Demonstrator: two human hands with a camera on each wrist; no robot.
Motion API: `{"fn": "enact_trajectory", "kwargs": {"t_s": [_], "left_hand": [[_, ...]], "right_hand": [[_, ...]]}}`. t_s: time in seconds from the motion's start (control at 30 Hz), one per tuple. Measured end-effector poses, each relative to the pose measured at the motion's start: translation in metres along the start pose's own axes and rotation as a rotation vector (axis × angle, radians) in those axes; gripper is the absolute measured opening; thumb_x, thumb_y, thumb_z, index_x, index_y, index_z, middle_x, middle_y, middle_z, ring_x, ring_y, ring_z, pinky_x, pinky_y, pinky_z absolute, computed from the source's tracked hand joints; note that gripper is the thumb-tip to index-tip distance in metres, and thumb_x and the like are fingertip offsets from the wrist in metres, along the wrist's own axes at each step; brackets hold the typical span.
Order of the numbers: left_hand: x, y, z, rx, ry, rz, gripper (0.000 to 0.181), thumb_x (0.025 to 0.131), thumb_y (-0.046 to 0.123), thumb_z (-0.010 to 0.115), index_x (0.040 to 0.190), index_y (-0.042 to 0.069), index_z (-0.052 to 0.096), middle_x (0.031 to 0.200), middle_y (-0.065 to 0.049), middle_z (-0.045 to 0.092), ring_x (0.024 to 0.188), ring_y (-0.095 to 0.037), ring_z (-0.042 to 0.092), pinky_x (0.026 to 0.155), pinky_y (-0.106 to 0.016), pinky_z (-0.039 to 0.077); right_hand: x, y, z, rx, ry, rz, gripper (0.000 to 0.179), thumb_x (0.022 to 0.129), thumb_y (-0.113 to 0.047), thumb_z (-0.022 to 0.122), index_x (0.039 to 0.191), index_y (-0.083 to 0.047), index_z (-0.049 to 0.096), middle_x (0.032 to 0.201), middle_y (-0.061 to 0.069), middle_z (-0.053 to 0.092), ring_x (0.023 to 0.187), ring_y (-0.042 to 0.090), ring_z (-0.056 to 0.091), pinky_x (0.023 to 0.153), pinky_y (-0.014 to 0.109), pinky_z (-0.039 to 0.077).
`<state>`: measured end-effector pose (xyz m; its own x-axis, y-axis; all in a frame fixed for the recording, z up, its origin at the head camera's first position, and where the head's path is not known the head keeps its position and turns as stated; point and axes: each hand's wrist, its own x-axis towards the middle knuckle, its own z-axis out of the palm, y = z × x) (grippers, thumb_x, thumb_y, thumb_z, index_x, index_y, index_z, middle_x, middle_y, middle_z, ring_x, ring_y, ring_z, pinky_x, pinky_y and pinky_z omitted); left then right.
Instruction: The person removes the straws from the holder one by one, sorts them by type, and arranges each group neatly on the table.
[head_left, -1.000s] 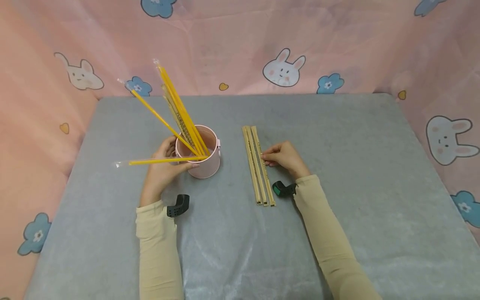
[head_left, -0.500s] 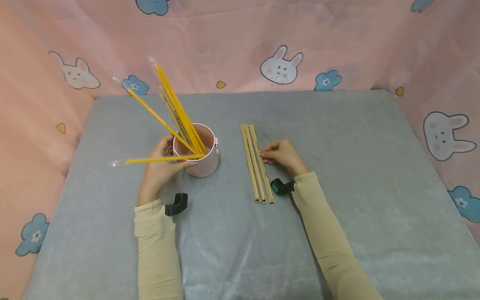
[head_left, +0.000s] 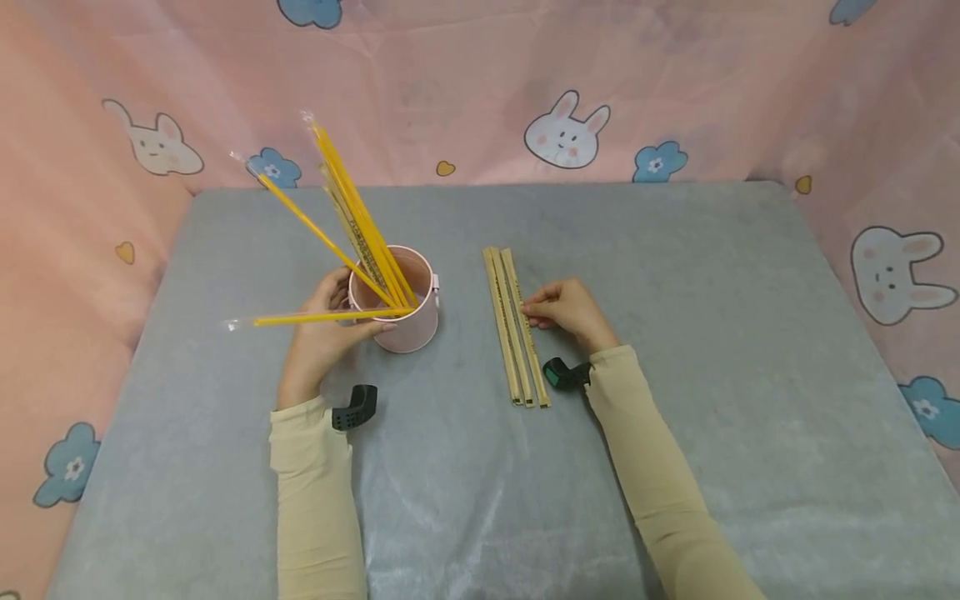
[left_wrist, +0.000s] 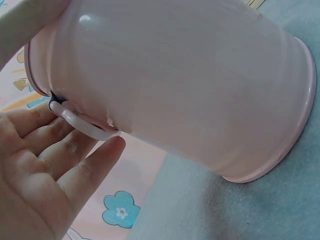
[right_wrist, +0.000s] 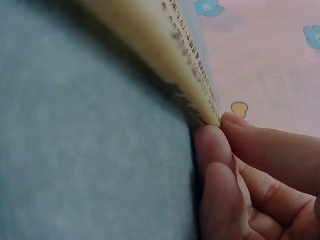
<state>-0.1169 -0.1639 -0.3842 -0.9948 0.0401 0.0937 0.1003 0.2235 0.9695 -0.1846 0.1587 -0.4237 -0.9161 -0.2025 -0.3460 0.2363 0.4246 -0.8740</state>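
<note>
My left hand (head_left: 318, 342) holds a small pink bucket (head_left: 408, 335), thumb across its near side and fingers by the far side. In the left wrist view the fingers (left_wrist: 82, 172) lie beside the bucket's handle (left_wrist: 85, 126). Yellow straws (head_left: 352, 196) in clear wrappers lean out of it, beside a printed tan paper packet (head_left: 341, 210). One straw (head_left: 322, 317) lies nearly level across the rim over my left hand. My right hand (head_left: 566, 312) pinches the edge of the rightmost of three narrow tan paper packets (head_left: 534, 358), its thumb and fingertip meeting at the printed edge.
The other two tan packets (head_left: 508, 350) lie side by side, just left of the pinched one, on the grey cloth-covered table (head_left: 712, 283). A pink curtain (head_left: 450, 92) with rabbits and flowers hangs behind the table and along both sides.
</note>
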Motion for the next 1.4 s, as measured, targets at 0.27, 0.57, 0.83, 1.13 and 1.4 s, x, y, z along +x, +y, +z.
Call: {"fn": "enact_trajectory", "kwargs": {"t_s": [0.27,0.57,0.83,1.13,1.4], "left_hand": [[0.001,0.001,0.0,-0.001,-0.005,0.004,0.078,0.067,-0.005,0.082,0.134,-0.002,0.044,0.133,-0.014,0.051,0.125,-0.022,0.046,0.105,-0.034,0.038],[0.0,-0.003,0.0,-0.004,-0.008,-0.009,0.077,0.066,-0.007,0.082,0.133,-0.004,0.044,0.132,-0.015,0.052,0.124,-0.023,0.047,0.105,-0.034,0.038],[0.001,-0.004,-0.001,-0.019,0.008,-0.009,0.077,0.066,-0.01,0.081,0.133,-0.004,0.044,0.131,-0.016,0.052,0.121,-0.024,0.049,0.102,-0.033,0.04],[-0.002,-0.004,-0.004,-0.051,-0.001,-0.009,0.077,0.065,-0.009,0.082,0.132,-0.004,0.045,0.128,-0.015,0.054,0.117,-0.023,0.051,0.098,-0.03,0.043],[0.004,-0.004,-0.008,-0.012,-0.024,-0.008,0.077,0.066,-0.004,0.083,0.133,0.0,0.045,0.125,-0.015,0.056,0.115,-0.027,0.053,0.092,-0.029,0.045]], "right_hand": [[0.001,-0.008,0.001,-0.058,0.025,0.006,0.02,0.085,-0.005,0.069,0.096,0.011,0.068,0.07,0.005,0.067,0.058,0.01,0.061,0.056,0.021,0.054],[0.003,-0.011,0.004,-0.115,0.027,0.01,0.017,0.086,-0.005,0.068,0.096,0.009,0.07,0.079,0.013,0.07,0.061,0.011,0.062,0.059,0.024,0.056],[0.001,-0.008,0.005,-0.114,0.038,-0.039,0.016,0.086,-0.006,0.068,0.095,0.007,0.07,0.083,0.017,0.069,0.063,0.013,0.064,0.061,0.027,0.057],[-0.007,-0.019,0.007,0.007,0.093,-0.135,0.025,0.087,-0.003,0.064,0.108,0.011,0.064,0.087,0.016,0.067,0.073,0.019,0.066,0.069,0.028,0.057],[-0.01,-0.053,0.019,0.109,0.104,-0.279,0.028,0.087,-0.006,0.067,0.107,0.012,0.063,0.082,0.005,0.066,0.079,0.026,0.067,0.077,0.04,0.056]]}}
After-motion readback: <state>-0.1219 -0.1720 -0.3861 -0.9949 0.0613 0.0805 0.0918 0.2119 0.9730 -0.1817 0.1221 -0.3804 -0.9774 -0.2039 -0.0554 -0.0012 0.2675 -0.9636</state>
